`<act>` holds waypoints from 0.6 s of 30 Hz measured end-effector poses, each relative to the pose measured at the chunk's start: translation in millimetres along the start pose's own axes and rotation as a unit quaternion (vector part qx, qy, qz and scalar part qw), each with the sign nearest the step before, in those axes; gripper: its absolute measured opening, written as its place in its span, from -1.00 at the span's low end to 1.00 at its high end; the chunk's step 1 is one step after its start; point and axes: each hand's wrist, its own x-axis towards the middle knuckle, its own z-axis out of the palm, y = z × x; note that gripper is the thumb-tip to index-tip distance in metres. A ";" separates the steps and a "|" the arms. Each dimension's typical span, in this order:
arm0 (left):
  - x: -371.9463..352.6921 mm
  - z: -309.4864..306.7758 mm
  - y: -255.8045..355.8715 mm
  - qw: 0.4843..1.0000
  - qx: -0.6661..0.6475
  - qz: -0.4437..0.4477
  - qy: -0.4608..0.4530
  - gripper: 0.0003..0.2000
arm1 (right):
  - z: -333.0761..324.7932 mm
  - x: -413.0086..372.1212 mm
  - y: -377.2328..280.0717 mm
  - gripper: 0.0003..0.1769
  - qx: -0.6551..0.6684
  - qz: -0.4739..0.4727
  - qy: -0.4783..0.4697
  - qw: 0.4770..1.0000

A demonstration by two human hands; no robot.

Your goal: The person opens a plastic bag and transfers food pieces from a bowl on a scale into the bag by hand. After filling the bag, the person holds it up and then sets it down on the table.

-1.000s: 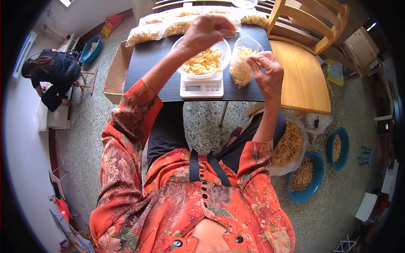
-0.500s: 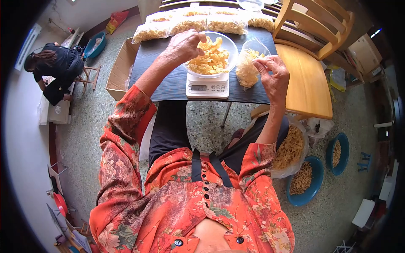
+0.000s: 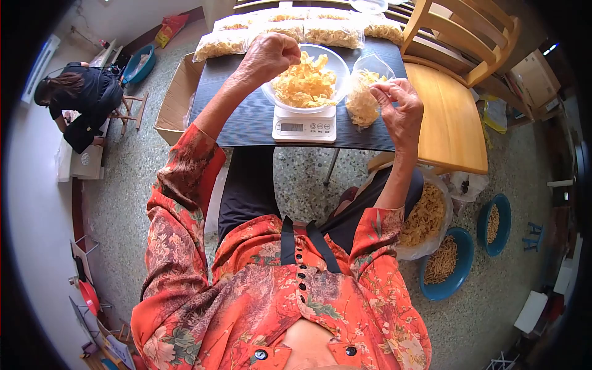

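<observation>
A clear plastic bowl (image 3: pixel 341 77) of pale yellow, curled dried flakes (image 3: pixel 305 83) sits on a white digital scale (image 3: pixel 304 128). Over the bowl's upper left rim is my left hand (image 3: pixel 269 58), its fingers curled closed; whether they grip the rim or a small flake is hidden. My right hand (image 3: pixel 401 106) pinches the upper right edge of a clear plastic bag (image 3: pixel 362 105), which stands partly filled with the same flakes to the right of the bowl.
Several filled bags (image 3: pixel 277 34) line the back of the dark table (image 3: pixel 216 102). A wooden chair (image 3: pixel 450 117) adjoins the table's right side. Blue basins (image 3: pixel 459 277) and a large bag of flakes (image 3: pixel 425 216) lie on the floor. Another person (image 3: pixel 83 92) sits far left.
My left hand has drawn up and left from the flakes, its fingers curling more tightly. The bowl has shifted slightly left on the scale. My right hand has barely moved.
</observation>
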 end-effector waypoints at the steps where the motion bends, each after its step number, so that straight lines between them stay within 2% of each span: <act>1: 0.8 -2.4 1.2 0.999 -0.043 -0.011 0.011 -0.91 | 0.4 0.1 0.4 -0.87 -0.001 -0.002 0.000 1.000; 6: 1.9 -6.7 -0.3 0.998 -0.041 -0.026 0.042 -0.86 | 0.6 0.3 1.0 -0.87 0.002 -0.007 0.001 1.000; 8: -0.6 -15.8 9.2 0.980 -0.154 -0.121 0.016 -0.82 | 0.3 -0.4 1.0 -0.87 0.004 -0.008 0.002 1.000; 9: -0.1 -15.3 5.3 0.981 -0.153 -0.121 0.017 -0.82 | -0.2 -0.5 0.9 -0.87 0.004 -0.004 0.001 1.000; 12: -0.3 -16.2 -6.5 0.931 -0.337 -0.137 0.031 -0.76 | 0.1 -0.6 2.2 -0.87 0.003 -0.003 0.000 1.000; 13: -0.7 -14.8 -9.1 0.931 -0.336 -0.136 0.030 -0.76 | 0.1 -0.4 2.7 -0.87 0.001 -0.006 0.001 1.000; 15: -1.4 -8.8 -14.6 0.814 -0.516 -0.263 0.051 -0.76 | 0.3 -0.1 2.4 -0.87 0.004 -0.003 0.002 1.000; 16: -0.6 -8.0 -18.3 0.786 -0.550 -0.281 0.032 -0.75 | 0.3 -0.3 1.8 -0.87 0.007 0.000 -0.001 1.000; 18: 0.3 -5.9 -20.3 0.770 -0.572 -0.281 0.030 -0.75 | -0.1 0.0 0.0 -0.87 0.007 -0.006 0.001 1.000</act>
